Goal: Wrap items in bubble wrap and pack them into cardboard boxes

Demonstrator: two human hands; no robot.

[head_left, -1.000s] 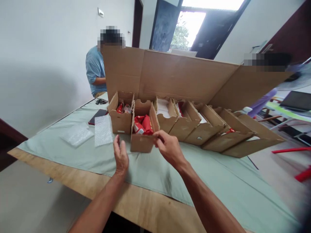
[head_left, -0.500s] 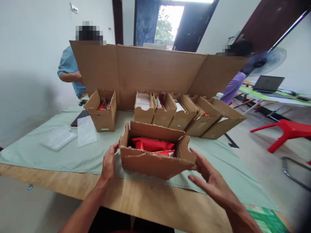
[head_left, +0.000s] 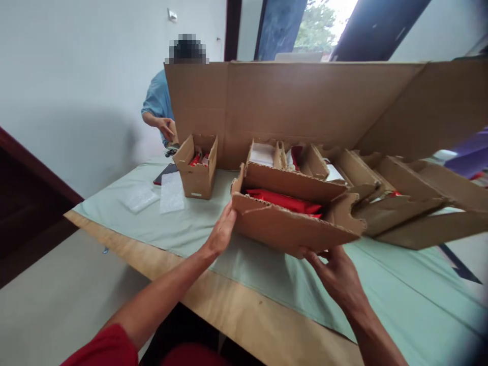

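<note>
An open-topped cardboard box (head_left: 282,229) is held between my hands, its right side raised and its body tilted over the cloth. Inside it lie red packets (head_left: 284,200), partly hidden by the front wall. My left hand (head_left: 221,230) presses along the box's left end, fingers behind the edge. Below the right part, my right hand (head_left: 336,274) grips the bottom edge, its thumb on the front and the other fingers out of sight underneath. Behind it, a row of similar cardboard boxes, including one with white contents (head_left: 262,154), is partly covered.
A separate cardboard box (head_left: 200,181) with red items stands at the left. Bubble wrap (head_left: 172,192) and a dark flat object (head_left: 163,174) lie beside it. A tall cardboard screen (head_left: 297,101) borders the table's back. Behind it stands a person in blue (head_left: 155,96).
The box has been lifted from the cloth and tilted. My right hand has gone from beside its right end to underneath it. My view has swung left.
</note>
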